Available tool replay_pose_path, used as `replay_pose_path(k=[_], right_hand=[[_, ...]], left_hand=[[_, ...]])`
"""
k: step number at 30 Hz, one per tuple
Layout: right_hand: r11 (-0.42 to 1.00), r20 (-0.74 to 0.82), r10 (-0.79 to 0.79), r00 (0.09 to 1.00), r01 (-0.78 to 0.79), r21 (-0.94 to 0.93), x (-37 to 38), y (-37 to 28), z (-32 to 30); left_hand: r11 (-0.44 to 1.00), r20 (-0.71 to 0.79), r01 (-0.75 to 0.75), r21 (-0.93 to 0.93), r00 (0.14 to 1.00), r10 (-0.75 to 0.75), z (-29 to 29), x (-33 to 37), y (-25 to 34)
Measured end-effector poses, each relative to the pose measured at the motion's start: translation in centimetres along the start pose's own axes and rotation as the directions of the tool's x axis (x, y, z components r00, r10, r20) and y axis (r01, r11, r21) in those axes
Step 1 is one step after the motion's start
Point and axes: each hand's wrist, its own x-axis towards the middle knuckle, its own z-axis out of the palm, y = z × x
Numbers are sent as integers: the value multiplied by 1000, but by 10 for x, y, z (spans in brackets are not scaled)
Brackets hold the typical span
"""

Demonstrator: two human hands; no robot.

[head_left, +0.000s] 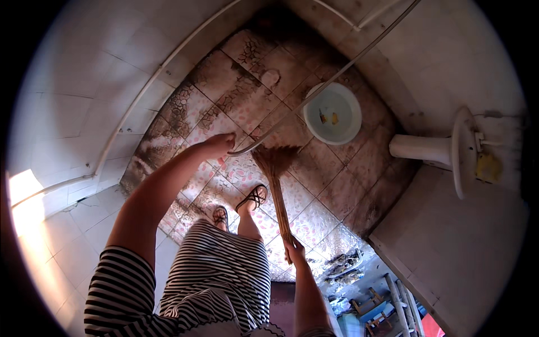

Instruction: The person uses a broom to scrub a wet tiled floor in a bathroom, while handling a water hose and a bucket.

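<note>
My left hand (219, 146) is closed around the end of a flexible grey shower hose (348, 68), held out over the tiled floor. The hose stretches up to the far right; whatever is at its end by my fingers is partly hidden. In my right hand (295, 251) is the handle of a straw broom (279, 205). Its brown bristles fan out close to the floor, just right of the hose end. Beyond the broom stands a round white basin (357, 121) with liquid and small yellow pieces in it, and the hose crosses over its left edge.
Wet, stained floor tiles (325, 185) lie around my sandalled feet (252, 197). A white pedestal sink (421, 149) juts from the right wall. Pipes run along the left wall (135, 101). At the lower right are a raised ledge (404, 275), a wooden ladder-like frame (397, 303) and clutter.
</note>
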Motion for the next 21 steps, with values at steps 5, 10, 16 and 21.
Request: replay_pose_path(k=[5,10,16,21], right_hand=[[989,121,-121,985,109,102,115,-107,61],[910,49,-356,933,358,-207,228,-230,96],[894,-22,-447,894,446,-47,256,-347,124],[949,-175,-309,935,315,8,278,-301,146]], left_hand=[[985,-160,-68,157,983,93,-22,63,35],[952,-337,-232,198,896,289,-47,132,60],[976,-359,-215,29,909,211,-139,189,66],[943,-353,-286,-167,911,214,-199,247,101]])
